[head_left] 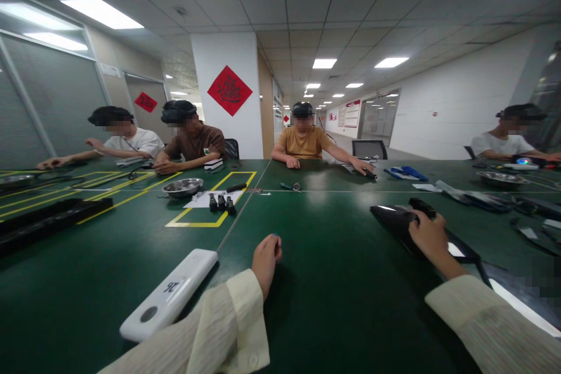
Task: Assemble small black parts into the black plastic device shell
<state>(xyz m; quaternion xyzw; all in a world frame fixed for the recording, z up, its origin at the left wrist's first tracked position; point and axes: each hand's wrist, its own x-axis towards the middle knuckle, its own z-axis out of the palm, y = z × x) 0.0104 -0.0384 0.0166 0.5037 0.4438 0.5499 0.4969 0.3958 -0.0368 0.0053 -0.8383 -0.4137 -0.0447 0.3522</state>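
My left hand [266, 260] is closed above the green table, its fingers curled together. A tiny spot of blue shows at the fingertips, and I cannot make out what it is. To its left lies a long white device [170, 295] marked 26. My right hand [429, 238] is wrapped round a small black block-shaped object [423, 208], partly hidden by the fingers. Below and around that hand is a glossy black pouch-like thing [390, 222], and another shiny dark sheet [521, 292] lies nearer to me on the right.
Several black clips or connectors [222, 203] rest by white paper inside yellow tape, near a metal bowl [183, 187]. A black tray [48, 219] is at left. Co-workers sit around the green table [324, 280]; one across reaches toward a dark object. Cables and bags lie right.
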